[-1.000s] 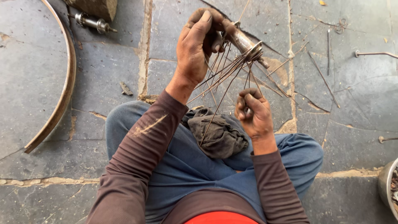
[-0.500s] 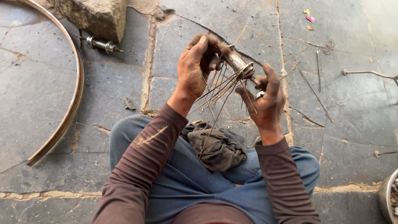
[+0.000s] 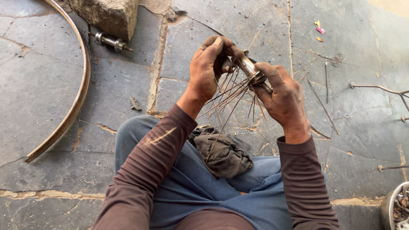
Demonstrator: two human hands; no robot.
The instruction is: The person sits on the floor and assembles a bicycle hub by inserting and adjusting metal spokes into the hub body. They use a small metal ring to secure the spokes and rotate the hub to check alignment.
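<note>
My left hand grips the far end of a metal wheel hub held above my lap. Around the hub's near end closes my right hand, fingers over the flange. Several thin spokes hang from the hub, fanning down toward my knees. A dark grey rag lies crumpled on my blue trousers below the spokes.
A rusty wheel rim curves across the stone floor at left. A stone block and a second hub axle sit at top left. Loose spokes lie at right, bent rods at the right edge, and a metal bowl at bottom right.
My right hand rose from the hanging spokes near my lap up to the hub and took hold of its near end. The left hand kept its grip.
</note>
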